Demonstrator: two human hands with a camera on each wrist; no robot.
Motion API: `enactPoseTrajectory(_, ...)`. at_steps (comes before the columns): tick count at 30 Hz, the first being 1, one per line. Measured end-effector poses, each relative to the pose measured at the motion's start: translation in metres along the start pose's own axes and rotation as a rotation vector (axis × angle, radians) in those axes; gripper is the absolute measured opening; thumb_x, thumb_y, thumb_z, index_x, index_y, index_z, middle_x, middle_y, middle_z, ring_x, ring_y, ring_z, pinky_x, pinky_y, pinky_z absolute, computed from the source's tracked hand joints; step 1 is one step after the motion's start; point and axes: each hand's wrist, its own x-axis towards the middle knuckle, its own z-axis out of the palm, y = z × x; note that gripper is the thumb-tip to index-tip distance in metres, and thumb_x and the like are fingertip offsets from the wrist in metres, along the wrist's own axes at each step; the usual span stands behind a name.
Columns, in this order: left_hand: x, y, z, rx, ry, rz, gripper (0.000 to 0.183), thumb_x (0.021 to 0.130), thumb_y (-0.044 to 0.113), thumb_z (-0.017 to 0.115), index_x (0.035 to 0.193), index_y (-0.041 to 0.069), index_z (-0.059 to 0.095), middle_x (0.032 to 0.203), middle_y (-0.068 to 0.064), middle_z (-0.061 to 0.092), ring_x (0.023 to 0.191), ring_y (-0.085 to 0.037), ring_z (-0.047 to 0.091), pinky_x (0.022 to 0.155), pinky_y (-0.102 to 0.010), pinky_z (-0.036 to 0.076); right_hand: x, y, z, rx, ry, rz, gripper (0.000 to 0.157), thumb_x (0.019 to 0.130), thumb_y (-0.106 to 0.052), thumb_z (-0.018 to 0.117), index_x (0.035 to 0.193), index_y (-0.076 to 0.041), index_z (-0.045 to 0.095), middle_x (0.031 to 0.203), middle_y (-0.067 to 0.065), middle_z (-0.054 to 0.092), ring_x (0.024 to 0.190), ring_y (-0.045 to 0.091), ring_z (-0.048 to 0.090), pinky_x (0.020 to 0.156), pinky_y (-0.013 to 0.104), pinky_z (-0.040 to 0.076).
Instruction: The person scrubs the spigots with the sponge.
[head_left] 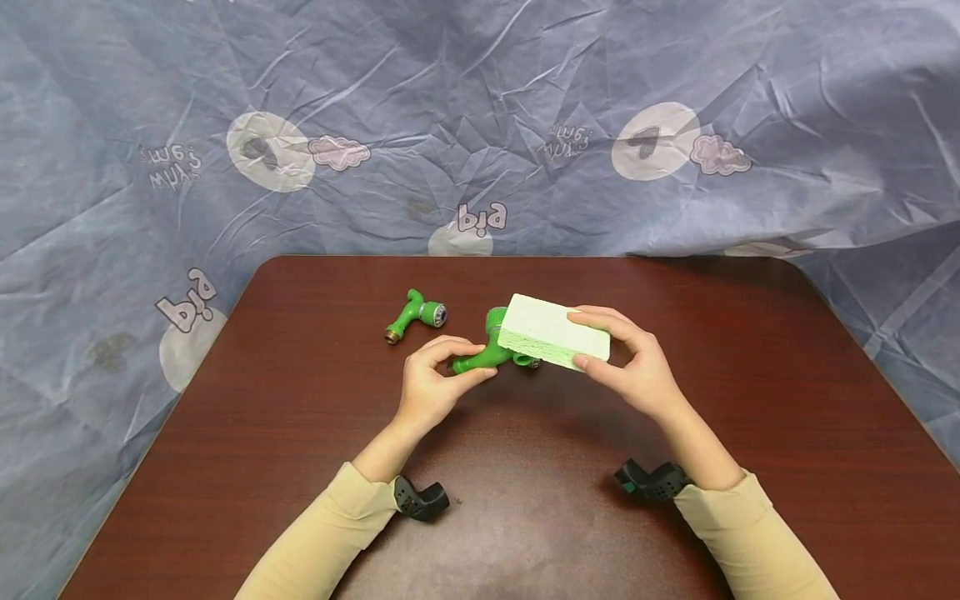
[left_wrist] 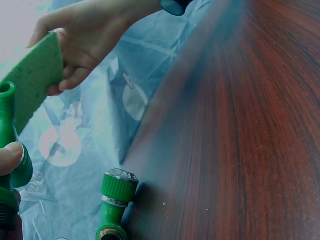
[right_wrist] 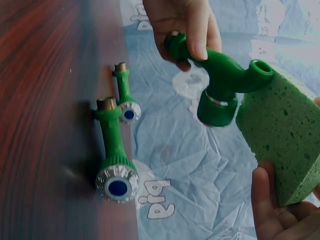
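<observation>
Out in front, my left hand (head_left: 430,382) pinches a green plastic tap (head_left: 489,357) between thumb and fingers near its threaded end. My right hand (head_left: 639,367) grips a pale green sponge block (head_left: 555,329) by its right end. The sponge overlaps part of the tap in the head view. In the right wrist view, the tap's spout (right_wrist: 261,69) is right at the sponge's porous face (right_wrist: 280,130), and its ribbed knob (right_wrist: 217,109) hangs below. Both hands are raised above the table.
A second green tap (head_left: 412,317) with a brass end lies on the dark red wooden table (head_left: 300,417), left of the hands. A third tap (right_wrist: 112,145) lies nearer in the right wrist view, mostly hidden behind the sponge from above. Blue printed cloth (head_left: 450,125) hangs behind.
</observation>
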Motion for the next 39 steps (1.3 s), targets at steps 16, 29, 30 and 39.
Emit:
enactPoseTrajectory(16,0.001,-0.003,0.000,-0.074,0.005,0.004,0.025,0.064,-0.013,0.079,0.086,-0.013,0.069,0.084,-0.023,0.061,0.080,-0.015,0.058,0.064,-0.016,0.052,0.005,-0.026,0.001,-0.091,0.014,0.017,0.044,0.070,0.018,0.069,0.113,0.011,0.059,0.118,0.027,0.053,0.108,0.008,0.052,0.085,0.017,0.043)
enactPoseTrajectory(29,0.000,-0.021,0.001,-0.122,0.041,-0.006,0.027,0.061,-0.013,0.081,0.084,-0.008,0.069,0.085,-0.019,0.064,0.078,-0.013,0.059,0.065,-0.020,0.054,0.005,-0.024,0.005,-0.125,0.052,0.010,0.048,0.067,0.018,0.071,0.113,0.010,0.059,0.121,0.025,0.053,0.109,0.008,0.050,0.086,0.016,0.042)
enactPoseTrajectory(30,0.000,-0.024,0.002,-0.130,0.042,-0.007,0.027,0.060,-0.012,0.082,0.084,-0.007,0.069,0.085,-0.018,0.064,0.078,-0.012,0.059,0.065,-0.019,0.054,0.005,-0.024,0.005,-0.120,0.043,-0.004,0.048,0.067,0.018,0.071,0.113,0.011,0.059,0.121,0.026,0.052,0.109,0.009,0.050,0.086,0.016,0.042)
enactPoseTrajectory(39,0.000,-0.003,0.002,-0.127,0.015,0.011,0.026,0.058,-0.019,0.078,0.080,-0.014,0.065,0.082,-0.026,0.062,0.077,-0.014,0.060,0.066,-0.016,0.051,0.005,-0.025,0.008,-0.132,0.117,0.021,0.051,0.068,0.017,0.072,0.116,0.010,0.058,0.125,0.025,0.050,0.110,0.007,0.051,0.085,0.015,0.044)
